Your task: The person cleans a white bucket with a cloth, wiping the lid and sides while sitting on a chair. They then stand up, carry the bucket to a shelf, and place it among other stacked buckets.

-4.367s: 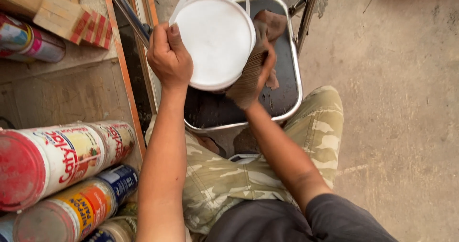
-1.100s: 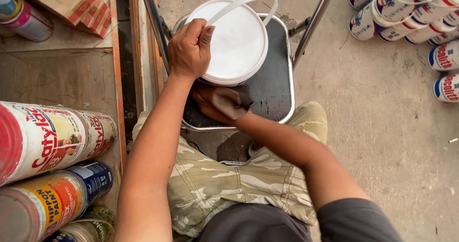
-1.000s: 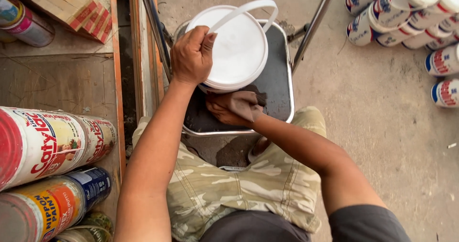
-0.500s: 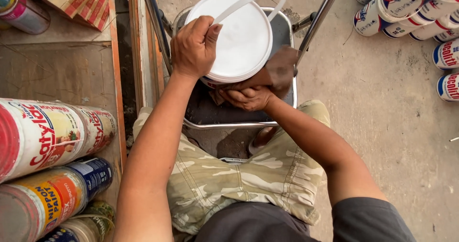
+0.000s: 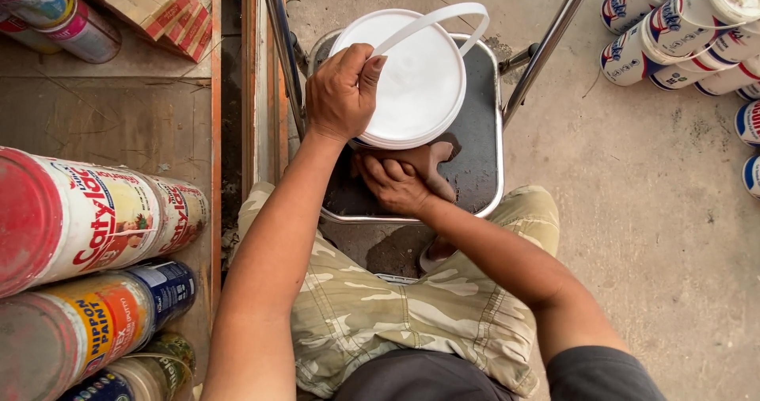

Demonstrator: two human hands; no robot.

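A white plastic bucket [image 5: 416, 80] with a white lid and a raised white handle stands on the dark seat of a metal-framed stool [image 5: 475, 163]. My left hand [image 5: 340, 92] grips the bucket's rim on its left side. My right hand [image 5: 396, 183] presses a brown cloth [image 5: 434, 163] against the bucket's near side, just below the lid. My knees in camouflage trousers are right beneath the stool.
A wooden shelf [image 5: 119, 108] on the left holds paint cans [image 5: 87, 219] lying on their sides and a wooden block [image 5: 150, 5]. Several white paint buckets [image 5: 681, 29] lie on the concrete floor at the upper right.
My right hand with the cloth has slid along the bucket's near side, from its right edge back toward the left. My left hand keeps its hold on the rim.
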